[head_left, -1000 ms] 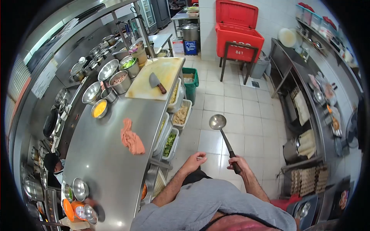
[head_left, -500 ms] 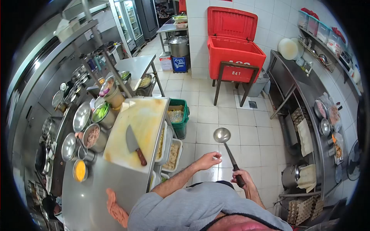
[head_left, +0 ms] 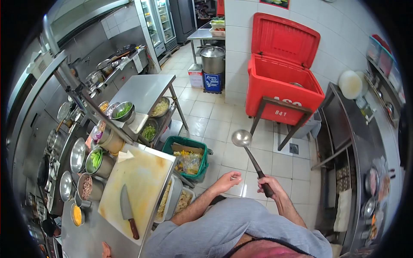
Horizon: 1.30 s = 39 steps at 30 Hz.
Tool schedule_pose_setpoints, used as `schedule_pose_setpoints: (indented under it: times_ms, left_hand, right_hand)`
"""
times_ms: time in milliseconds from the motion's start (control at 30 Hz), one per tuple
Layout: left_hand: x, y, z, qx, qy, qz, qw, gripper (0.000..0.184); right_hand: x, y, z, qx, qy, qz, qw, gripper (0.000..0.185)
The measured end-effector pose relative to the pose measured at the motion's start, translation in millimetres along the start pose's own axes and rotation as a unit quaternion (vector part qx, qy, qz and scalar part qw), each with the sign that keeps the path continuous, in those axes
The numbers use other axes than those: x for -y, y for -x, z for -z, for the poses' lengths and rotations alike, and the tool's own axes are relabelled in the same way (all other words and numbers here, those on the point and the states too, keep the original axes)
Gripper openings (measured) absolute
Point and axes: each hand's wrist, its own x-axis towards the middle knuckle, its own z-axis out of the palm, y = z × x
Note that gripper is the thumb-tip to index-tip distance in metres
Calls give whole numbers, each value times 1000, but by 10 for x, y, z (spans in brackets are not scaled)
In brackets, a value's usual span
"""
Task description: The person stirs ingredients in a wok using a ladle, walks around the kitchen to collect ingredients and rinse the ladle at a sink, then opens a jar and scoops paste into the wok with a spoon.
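A metal ladle (head_left: 252, 155) with a dark handle is gripped in my right hand (head_left: 272, 187), in front of my body. Its round bowl points away from me, above the tiled floor. My left hand (head_left: 228, 181) is held beside it, fingers loosely curled and apart from the ladle, with nothing in them. To the left, a knife (head_left: 125, 204) with a brown handle lies on a worn cutting board (head_left: 144, 172). Beyond my left hand stands a green bin (head_left: 202, 172) holding bags and scraps.
An open red cooler (head_left: 284, 101) on a metal stand is ahead. Metal bowls of food, including chopped greens (head_left: 95, 159) and a yellow mixture (head_left: 77, 215), line the left counter (head_left: 99, 230). A steel counter (head_left: 361, 155) runs along the right wall. A lidded pot (head_left: 213, 62) stands further back.
The view has moved forward and turned left, so the cooler and bin appear nearer. The ladle stays in my right hand. My left hand remains free.
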Motion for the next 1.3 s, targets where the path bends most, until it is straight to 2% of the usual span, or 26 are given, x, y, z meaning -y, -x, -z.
schedule_pose_setpoints:
  times_ms: [67, 133, 200, 300, 400, 433, 467, 567, 600, 667, 733, 967, 1000, 1200, 1300]
  left_hand:
    - [-111, -362, 218, -47, 37, 19, 998, 47]
    - [-251, -711, 395, -62, 62, 25, 996, 48]
    - [-421, -1114, 634, -124, 191, 16, 974, 46]
    - [-626, -1768, 1122, -85, 313, -10, 946, 40]
    - [-820, -2442, 1702, -43, 386, 7, 921, 40]
    - [-948, -2618, 1888, -1, 389, 2, 921, 37]
    - [-1019, -2822, 2080, 1, 389, 6, 921, 37]
    - [-1220, -3410, 2499, -70, 426, 21, 902, 25]
    - [-1316, -3535, 2684, -33, 429, 8, 902, 21]
    - [-1551, -3823, 2868, -149, 431, -5, 890, 23]
    - [-1647, -4098, 3231, -145, 440, -21, 886, 21]
    - [-2003, -5014, 4656, -272, 458, -67, 844, 24]
    - [-2078, -5099, 4901, -248, 451, -89, 853, 23]
    - [-2439, -5500, 6076, -370, 445, -125, 806, 21]
    - [-2511, -5634, 6660, -427, 429, -129, 786, 19]
  right_hand:
    - [473, -435, -202, 77, 21, 5, 997, 17]
    - [798, -966, -315, 128, 26, -10, 991, 30]
    - [1146, -1397, -528, 126, 30, -16, 991, 25]
    - [1586, -2038, -784, 205, 23, -29, 978, 15]
    - [2006, -2753, -962, 260, 13, -53, 964, 17]
    - [2194, -2962, -1024, 262, 20, -53, 964, 17]
    - [2332, -3147, -1093, 263, 26, -57, 963, 18]
    - [2892, -3620, -1303, 244, 88, -31, 965, 18]
    - [3066, -3761, -1404, 224, 106, -29, 968, 18]
    - [3371, -4064, -1585, 230, 94, -13, 969, 18]
    - [3602, -4482, -1749, 217, 107, -29, 970, 17]
    - [4574, -6017, -2549, 293, 163, -44, 941, 23]
    - [4779, -6180, -2708, 311, 187, -39, 931, 23]
    - [5503, -7326, -3598, 423, 242, -109, 866, 24]
    - [5719, -7802, -4059, 476, 232, -144, 836, 15]
